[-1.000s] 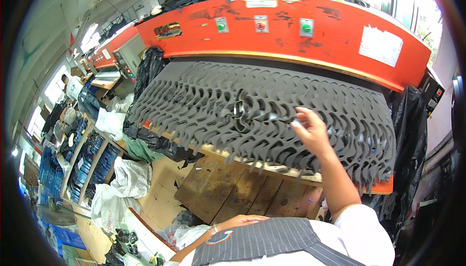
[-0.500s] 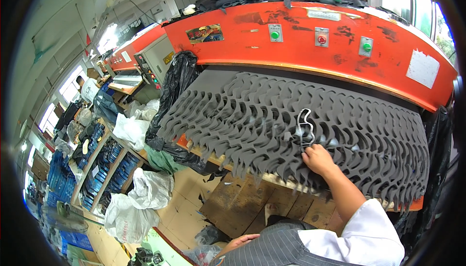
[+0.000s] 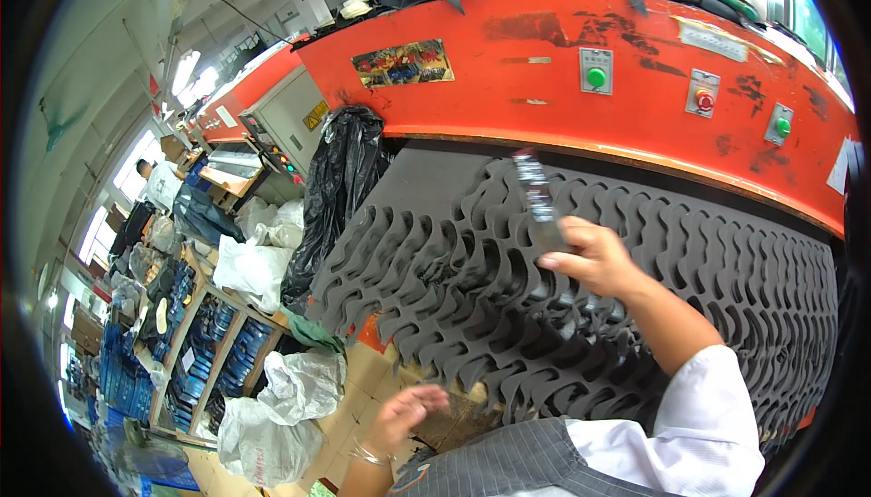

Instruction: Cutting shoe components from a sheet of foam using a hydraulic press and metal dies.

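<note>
Bag point(image 3: 341, 193) beside grey sheet point(image 3: 431, 179), right hand point(image 3: 597, 259) clamped on strip point(image 3: 537, 190), left hand point(image 3: 399, 417) empty

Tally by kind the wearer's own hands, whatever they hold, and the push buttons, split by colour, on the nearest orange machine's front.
Hands: 2, left hand and right hand
Held, blurred narrow piece: 1
Green buttons: 2
Red button: 1
Total: 6
</note>
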Tool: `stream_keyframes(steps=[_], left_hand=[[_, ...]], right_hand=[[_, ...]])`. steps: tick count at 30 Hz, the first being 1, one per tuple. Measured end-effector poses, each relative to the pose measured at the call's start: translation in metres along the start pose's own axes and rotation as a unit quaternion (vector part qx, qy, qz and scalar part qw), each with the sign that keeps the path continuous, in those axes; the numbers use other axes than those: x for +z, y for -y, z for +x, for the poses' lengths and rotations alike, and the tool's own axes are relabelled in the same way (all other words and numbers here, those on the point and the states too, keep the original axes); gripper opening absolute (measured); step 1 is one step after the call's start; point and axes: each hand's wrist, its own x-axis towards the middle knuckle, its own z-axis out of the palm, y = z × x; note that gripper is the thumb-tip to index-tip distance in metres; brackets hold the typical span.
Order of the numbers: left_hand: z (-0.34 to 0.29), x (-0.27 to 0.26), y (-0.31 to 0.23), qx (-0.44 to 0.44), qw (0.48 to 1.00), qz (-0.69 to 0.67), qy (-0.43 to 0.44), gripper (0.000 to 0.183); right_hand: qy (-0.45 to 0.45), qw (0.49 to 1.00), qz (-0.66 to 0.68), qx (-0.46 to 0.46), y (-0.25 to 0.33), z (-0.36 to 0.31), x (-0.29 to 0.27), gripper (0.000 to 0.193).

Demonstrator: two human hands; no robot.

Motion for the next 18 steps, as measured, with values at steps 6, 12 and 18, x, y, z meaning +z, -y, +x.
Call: stream_keyframes(steps=[6, 12, 18], left_hand=[[0.093, -0.075, -0.089, 0.063, 0.990, 0.099, -0.083, 0.034], [0.242, -0.144, -0.128, 0.113, 0.970, 0.213, -0.041, 0.027], [0.392, -0.191, -0.090, 0.167, 0.938, 0.304, 0.011, 0.055]], right_hand=[[-0.051, 0.977, -0.186, -0.089, -0.089, 0.122, 0.138, 0.024], [-0.111, 0.925, -0.364, -0.001, -0.148, 0.176, 0.196, 0.016], [-0.173, 0.920, -0.349, 0.030, -0.154, 0.175, 0.209, 0.019]])
